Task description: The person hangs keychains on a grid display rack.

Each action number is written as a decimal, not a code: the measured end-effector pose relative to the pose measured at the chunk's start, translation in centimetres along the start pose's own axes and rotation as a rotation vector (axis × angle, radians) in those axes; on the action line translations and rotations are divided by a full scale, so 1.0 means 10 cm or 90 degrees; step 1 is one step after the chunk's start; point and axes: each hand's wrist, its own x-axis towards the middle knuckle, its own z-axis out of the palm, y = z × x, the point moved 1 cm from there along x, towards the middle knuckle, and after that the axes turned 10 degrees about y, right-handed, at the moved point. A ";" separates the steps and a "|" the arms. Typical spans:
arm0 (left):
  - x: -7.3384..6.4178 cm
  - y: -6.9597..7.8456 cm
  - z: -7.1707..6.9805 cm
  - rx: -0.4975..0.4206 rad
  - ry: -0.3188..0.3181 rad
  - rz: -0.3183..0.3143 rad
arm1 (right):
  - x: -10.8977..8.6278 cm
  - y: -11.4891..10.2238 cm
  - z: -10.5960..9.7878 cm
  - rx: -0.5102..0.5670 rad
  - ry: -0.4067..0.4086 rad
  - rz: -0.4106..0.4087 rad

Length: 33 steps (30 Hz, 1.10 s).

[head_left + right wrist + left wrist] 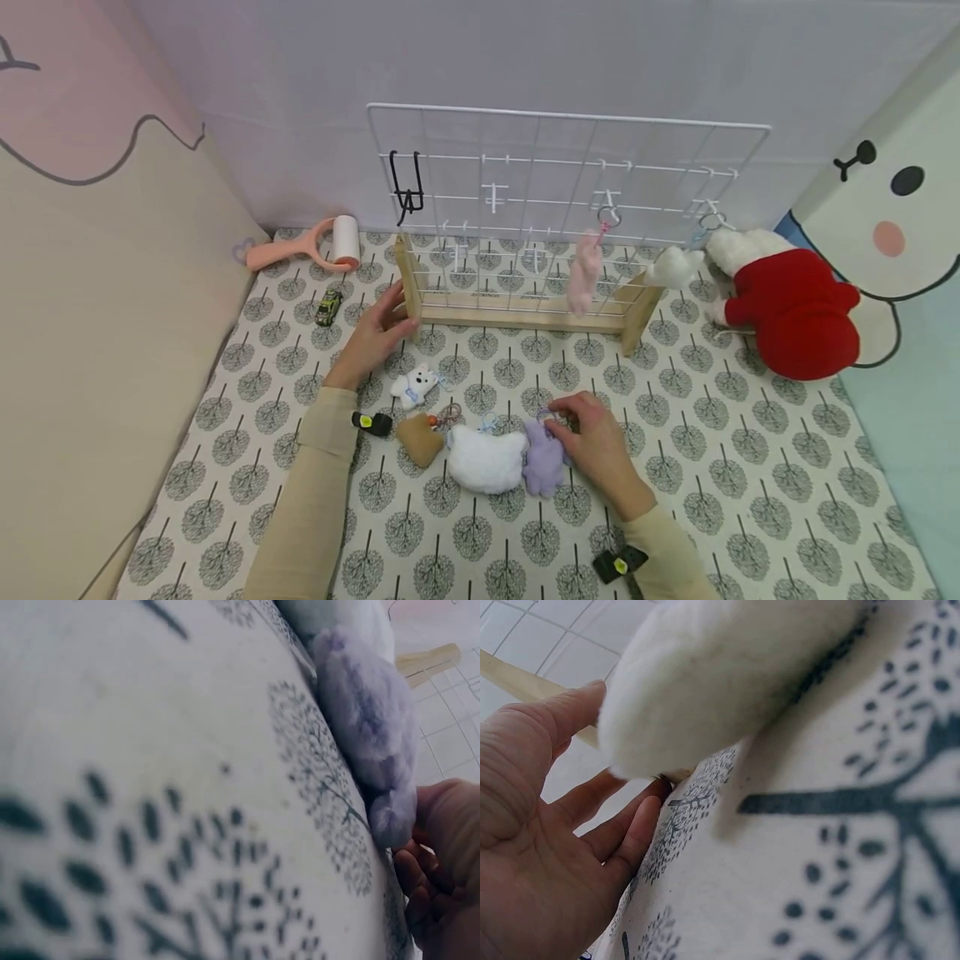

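Observation:
My left hand (380,327) is at the left wooden foot (408,279) of a white wire grid rack (510,304), fingers and thumb spaced apart against the wood. In the left wrist view, a blurred white plush (720,682) covers part of that contact. My right hand (597,437) pinches the ring end of a purple plush keychain (543,460), which lies on the patterned cloth. Left of it are a fluffy white plush (487,460), a brown plush keychain (418,440) and a small white bear (415,386) with a blue bow.
On the rack hang a pink plush (583,275), a white plush (675,268) and a black hook (407,187); several white hooks have nothing on them. A lint roller (307,243) and toy car (328,307) lie left, a red-clothed plush (795,308) right.

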 end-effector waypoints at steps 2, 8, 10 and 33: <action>0.00 0.00 0.00 -0.004 0.000 0.002 | 0.00 0.01 0.00 0.010 -0.001 -0.011; 0.01 0.02 0.00 -0.002 -0.003 0.007 | -0.01 0.06 -0.05 0.031 -0.043 -0.054; 0.00 0.03 0.00 0.001 -0.002 0.005 | 0.00 0.05 -0.08 0.021 -0.070 -0.076; 0.01 0.00 0.01 0.002 0.005 -0.001 | 0.11 0.02 -0.12 -0.029 -0.153 -0.130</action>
